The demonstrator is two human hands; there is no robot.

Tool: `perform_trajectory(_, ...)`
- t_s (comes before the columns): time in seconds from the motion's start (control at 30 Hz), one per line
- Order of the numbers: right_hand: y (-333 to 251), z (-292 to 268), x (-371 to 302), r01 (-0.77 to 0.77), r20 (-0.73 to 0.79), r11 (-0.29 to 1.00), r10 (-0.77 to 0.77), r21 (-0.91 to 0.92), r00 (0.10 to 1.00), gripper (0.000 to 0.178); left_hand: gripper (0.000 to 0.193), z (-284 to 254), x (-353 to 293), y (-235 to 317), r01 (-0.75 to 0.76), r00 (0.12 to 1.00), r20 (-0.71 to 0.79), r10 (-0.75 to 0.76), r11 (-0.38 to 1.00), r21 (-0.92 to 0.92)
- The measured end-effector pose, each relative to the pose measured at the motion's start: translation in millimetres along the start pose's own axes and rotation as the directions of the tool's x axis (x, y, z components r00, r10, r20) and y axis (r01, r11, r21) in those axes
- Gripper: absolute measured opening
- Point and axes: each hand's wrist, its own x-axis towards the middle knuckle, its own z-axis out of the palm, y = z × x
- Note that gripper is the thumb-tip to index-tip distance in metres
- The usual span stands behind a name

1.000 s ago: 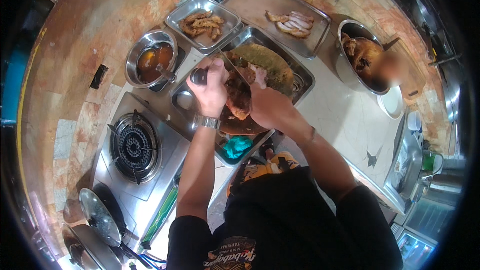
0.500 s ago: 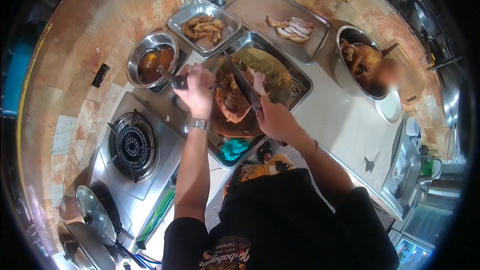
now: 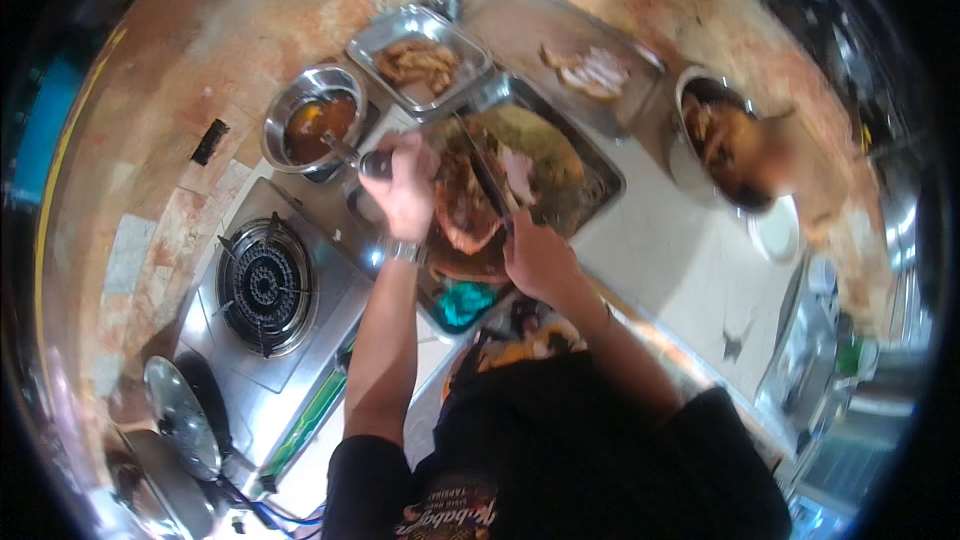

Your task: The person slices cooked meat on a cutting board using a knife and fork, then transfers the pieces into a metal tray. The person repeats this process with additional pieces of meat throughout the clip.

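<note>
My right hand [image 3: 540,258] is closed around the handle of a large kitchen knife [image 3: 486,176]. Its blade lies across a browned piece of roasted meat [image 3: 462,220] on a round wooden chopping board [image 3: 552,152]. A paler strip of meat [image 3: 517,172] rests just right of the blade. At the board's left side, my left hand [image 3: 408,188] grips a dark-handled tool [image 3: 376,164] with a metal end; its exact kind is unclear. The board sits in a metal tray [image 3: 600,152], with a crumpled teal cloth or bag [image 3: 464,304] at the tray's near corner.
Left are a bowl of reddish-brown sauce [image 3: 330,120] and a gas burner [image 3: 265,285]. Behind stand a tray of fried pieces [image 3: 372,32] and a tray with sliced meat [image 3: 505,15]. A deep pot of meat [image 3: 690,155] stands right, a sink [image 3: 790,380] beyond.
My right hand has shifted slightly left and nearer me, and the knife blade has slid back a little over the meat. The whole view has tilted slightly and blurred.
</note>
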Motion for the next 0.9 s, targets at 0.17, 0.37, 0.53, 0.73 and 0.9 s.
perform_trajectory(0.17,34,-5,3,-0.118,0.229,0.966,0.065,0.229,0.971,0.020,0.021,-23,12,22,0.051,0.995,-0.083,-0.062,0.990,-0.134)
perform_trajectory(0.37,4,-33,6,0.163,-0.181,0.966,-0.127,0.198,0.975,0.020,0.017,-16,10,5,0.026,0.998,-0.053,-0.030,0.997,-0.074)
perform_trajectory(0.53,-15,-20,26,-0.009,0.045,0.998,0.005,0.069,0.999,0.026,0.022,-12,7,7,0.026,1.000,-0.002,-0.026,0.993,-0.118)
perform_trajectory(0.73,30,-3,15,-0.238,0.249,0.969,0.215,0.064,0.944,0.031,0.020,-31,-1,14,-0.004,0.996,-0.094,-0.010,0.989,-0.147)
perform_trajectory(0.9,39,-19,0,-0.069,0.044,0.988,0.063,0.138,0.997,0.027,0.021,-19,-9,12,-0.016,0.993,-0.116,0.001,0.991,-0.133)
